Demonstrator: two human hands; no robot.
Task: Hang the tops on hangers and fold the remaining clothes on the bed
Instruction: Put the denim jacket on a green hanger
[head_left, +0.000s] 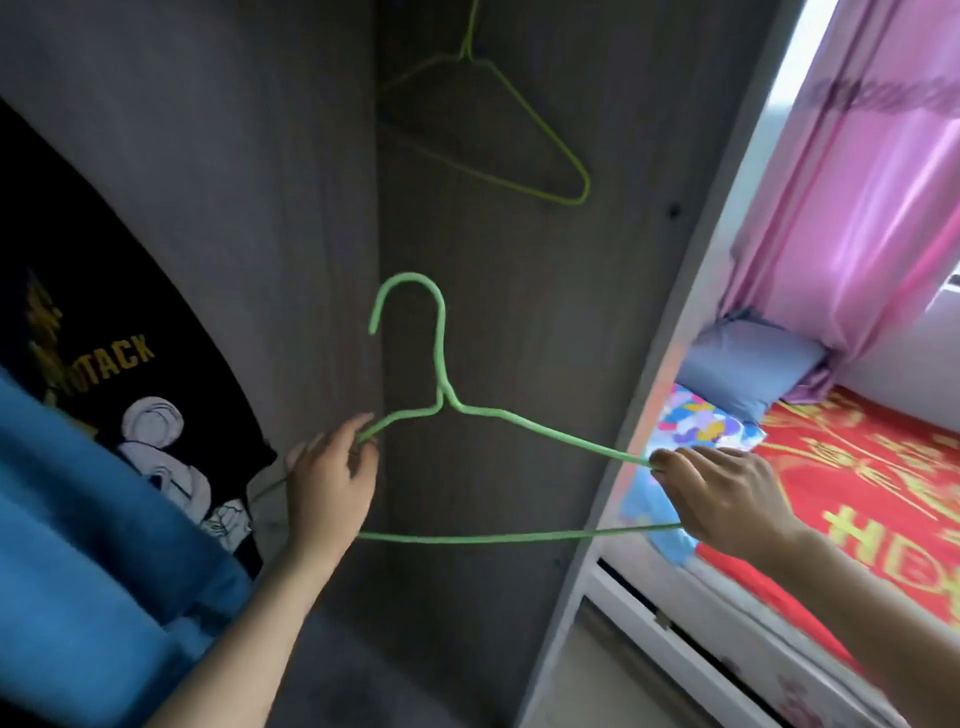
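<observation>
Rightward, at four o'clock, lies the bed (857, 467); a blue top (78, 545) fills eight o'clock. Centrally, a green hanger (443, 402) stands upright, left hand (330, 478) and right hand (727, 499) each with fingers clamped on one end.

Green hanger (441, 364): left shoulder end hidden behind left hand (330, 483), right corner hidden under right hand (722, 499). Second hanger (540, 120): hook cut off by top edge. Black T-shirt (78, 291) cut by left edge, lettering only partly legible, lower part covered by blue garment (88, 545), which runs off left and bottom edges. Bed (857, 467) cut off at right edge, pattern blurred. Curtain (857, 182) blurred.
</observation>
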